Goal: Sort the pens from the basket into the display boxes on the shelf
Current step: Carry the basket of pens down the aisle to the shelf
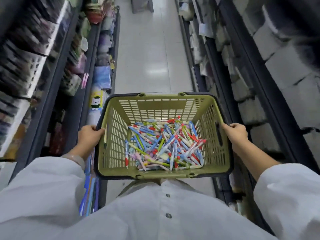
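the basket (121, 153) hangs between the two hands, in front of the person's body and above the floor (150, 54) of a shop aisle. the left hand (90, 135) grips the left rim, its fingers (99, 131) curled over the edge. the right hand (236, 132) grips the right rim the same way, fingers (228, 126) hooked over the top, just beside a slot handle hole in the wall.

the pens (164, 144) lie in a jumbled heap on the basket's bottom — lower than both sets of fingers and between them, a bit nearer the right ones. none touches a hand. they are thin, smooth plastic sticks in blue, white, red, green and pink, crossing each other every which way.

the basket is olive green hard plastic, box shaped, with walls full of little slots like a grid. a dark rim runs round its top.

white sleeves (285, 191) cover both arms, soft cloth with folds.

shelves (259, 84) stand on both sides of the hands, packed with goods — too blurry to name.
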`<state>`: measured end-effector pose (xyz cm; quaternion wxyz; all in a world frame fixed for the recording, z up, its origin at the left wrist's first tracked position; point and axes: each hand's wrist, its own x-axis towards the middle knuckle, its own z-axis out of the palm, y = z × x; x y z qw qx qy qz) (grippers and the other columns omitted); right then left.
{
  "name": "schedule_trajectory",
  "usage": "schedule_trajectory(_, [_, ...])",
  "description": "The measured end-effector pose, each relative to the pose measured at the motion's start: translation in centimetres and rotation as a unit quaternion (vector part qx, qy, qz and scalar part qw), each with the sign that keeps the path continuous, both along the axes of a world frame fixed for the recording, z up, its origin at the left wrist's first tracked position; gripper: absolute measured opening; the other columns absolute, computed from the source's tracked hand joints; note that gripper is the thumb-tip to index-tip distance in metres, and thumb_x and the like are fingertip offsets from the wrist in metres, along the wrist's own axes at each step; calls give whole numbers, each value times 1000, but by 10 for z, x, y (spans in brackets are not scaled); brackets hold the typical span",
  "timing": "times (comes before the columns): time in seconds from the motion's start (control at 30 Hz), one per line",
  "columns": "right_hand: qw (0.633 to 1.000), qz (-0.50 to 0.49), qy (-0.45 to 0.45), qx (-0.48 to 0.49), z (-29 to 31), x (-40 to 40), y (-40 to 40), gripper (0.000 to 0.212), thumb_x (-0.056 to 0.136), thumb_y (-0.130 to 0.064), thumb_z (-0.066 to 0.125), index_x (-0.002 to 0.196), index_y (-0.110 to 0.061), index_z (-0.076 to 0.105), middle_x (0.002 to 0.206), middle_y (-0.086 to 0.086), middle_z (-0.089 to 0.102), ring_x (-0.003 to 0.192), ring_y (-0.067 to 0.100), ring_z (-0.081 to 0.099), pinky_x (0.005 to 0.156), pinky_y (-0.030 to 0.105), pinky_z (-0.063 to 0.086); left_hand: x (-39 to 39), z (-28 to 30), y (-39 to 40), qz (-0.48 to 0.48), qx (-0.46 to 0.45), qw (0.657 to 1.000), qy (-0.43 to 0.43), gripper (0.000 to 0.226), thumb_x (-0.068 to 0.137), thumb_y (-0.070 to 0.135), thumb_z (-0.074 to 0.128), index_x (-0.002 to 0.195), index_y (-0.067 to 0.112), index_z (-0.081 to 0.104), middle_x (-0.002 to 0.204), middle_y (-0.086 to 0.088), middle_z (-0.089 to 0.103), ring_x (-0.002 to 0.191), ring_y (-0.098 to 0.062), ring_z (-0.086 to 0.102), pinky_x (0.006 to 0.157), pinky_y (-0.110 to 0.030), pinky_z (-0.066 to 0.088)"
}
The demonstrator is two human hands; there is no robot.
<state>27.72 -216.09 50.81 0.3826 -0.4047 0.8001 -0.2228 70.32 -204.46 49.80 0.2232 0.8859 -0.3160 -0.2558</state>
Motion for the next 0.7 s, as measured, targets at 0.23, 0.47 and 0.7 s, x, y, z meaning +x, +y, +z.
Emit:
schedule_trajectory(0.23, [1000, -3, -3, 3, 21, 46, -206, 19, 87, -25, 58, 83, -9, 49, 74, 5, 47, 73, 21, 45, 65, 28, 35, 46, 18, -220, -1, 15, 1000, 26, 32, 85, 21, 63, 57, 9, 51, 69, -15, 56, 71, -28, 52, 60, -32, 33])
schedule_trajectory(0.47, [1000, 12, -7, -6, 7, 103, -446, 17, 87, -24, 59, 78, -10, 53, 75, 6, 51, 74, 22, 48, 67, 32, 42, 100, 4, -436, 22, -12, 999, 23, 34, 83, 18, 62, 52, 10, 51, 53, -11, 48, 55, -27, 45, 49, -32, 30])
schedule_trajectory(0.7, [998, 55, -8, 19, 22, 178, -679, 27, 88, -24, 58, 66, -14, 44, 65, 2, 45, 63, 18, 44, 57, 29, 34, 161, 8, -629, 78, 9, 997, 14, 43, 83, 20, 64, 51, 16, 36, 54, -5, 38, 53, -23, 35, 50, -34, 23])
